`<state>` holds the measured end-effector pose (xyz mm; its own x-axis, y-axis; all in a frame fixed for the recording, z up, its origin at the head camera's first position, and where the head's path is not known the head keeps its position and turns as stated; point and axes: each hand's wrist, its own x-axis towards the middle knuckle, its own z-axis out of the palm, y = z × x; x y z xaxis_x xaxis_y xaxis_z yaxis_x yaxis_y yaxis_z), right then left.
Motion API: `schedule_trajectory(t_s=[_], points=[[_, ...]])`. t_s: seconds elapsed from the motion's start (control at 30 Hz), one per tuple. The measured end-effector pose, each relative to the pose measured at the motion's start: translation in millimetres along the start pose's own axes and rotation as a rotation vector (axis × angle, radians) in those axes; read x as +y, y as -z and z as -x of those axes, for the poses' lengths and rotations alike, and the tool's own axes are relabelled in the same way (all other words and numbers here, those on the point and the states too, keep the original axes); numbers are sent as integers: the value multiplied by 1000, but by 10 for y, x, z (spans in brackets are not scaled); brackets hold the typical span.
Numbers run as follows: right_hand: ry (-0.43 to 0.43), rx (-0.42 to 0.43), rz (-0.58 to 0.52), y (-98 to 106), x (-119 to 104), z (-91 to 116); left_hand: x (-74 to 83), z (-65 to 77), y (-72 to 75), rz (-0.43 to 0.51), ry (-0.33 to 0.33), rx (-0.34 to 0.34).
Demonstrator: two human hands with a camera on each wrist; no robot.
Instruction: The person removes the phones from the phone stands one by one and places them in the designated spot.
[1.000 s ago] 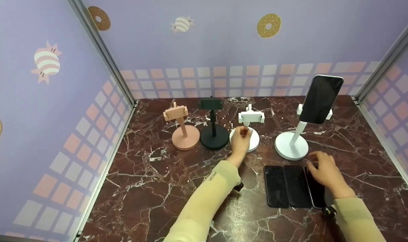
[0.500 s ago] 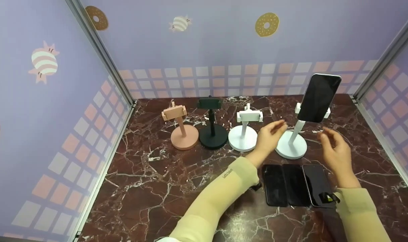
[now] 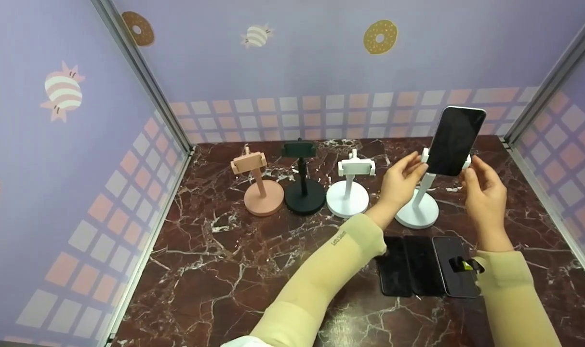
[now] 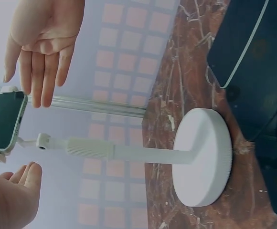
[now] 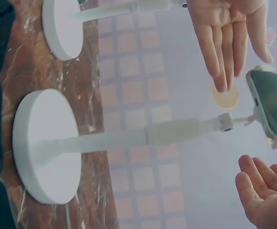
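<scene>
A black-screened smartphone (image 3: 455, 140) stands tilted in the clamp of a white phone stand (image 3: 419, 210), whose ribbed post (image 4: 90, 148) and round base (image 4: 203, 157) show in the left wrist view. My left hand (image 3: 401, 182) is at the left side of the clamp, its fingers loosely extended and its thumb close to the phone's edge. Across from it, my right hand (image 3: 486, 195) is by the clamp's right side, with fairly straight fingers. The right wrist view shows a gap between the right hand (image 5: 267, 191) and the phone (image 5: 274, 101). Neither hand grips anything.
To the left stand a white phone stand (image 3: 348, 198), a black one (image 3: 304, 196) and a pink one (image 3: 264, 198), all without phones. In front lie three phones side by side: left (image 3: 395, 274), middle (image 3: 423, 270) and right (image 3: 458, 282). Patterned panels (image 3: 312, 62) enclose the marbled table.
My left hand has moved right from the phoneless white stand to the loaded stand's clamp. My right hand has risen from the rightmost lying phone to the clamp's other side.
</scene>
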<state>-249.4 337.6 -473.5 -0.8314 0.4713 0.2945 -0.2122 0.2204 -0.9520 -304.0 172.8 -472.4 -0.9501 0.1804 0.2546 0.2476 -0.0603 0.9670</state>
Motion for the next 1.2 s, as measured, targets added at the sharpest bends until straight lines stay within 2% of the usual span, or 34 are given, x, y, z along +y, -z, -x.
schedule_trajectory(t_s=[0.27, 0.6, 0.8, 0.97, 1.07, 1.2], points=[[84, 1, -13, -97, -60, -81, 95, -82, -18, -23, -29, -37], [90, -14, -220, -135, -57, -92, 100, -132, 5, -86, -51, -25], [114, 11, -199, -128, -50, -83, 105, -133, 10, -36, -51, -42], [140, 20, -225, -144, -49, -73, 88, -107, 14, 7, -74, -31], [151, 22, -247, -154, -61, -70, 87, -87, 14, 12, -94, -23], [154, 23, -340, -156, -113, -53, 127, -62, 11, 52, -117, -22]])
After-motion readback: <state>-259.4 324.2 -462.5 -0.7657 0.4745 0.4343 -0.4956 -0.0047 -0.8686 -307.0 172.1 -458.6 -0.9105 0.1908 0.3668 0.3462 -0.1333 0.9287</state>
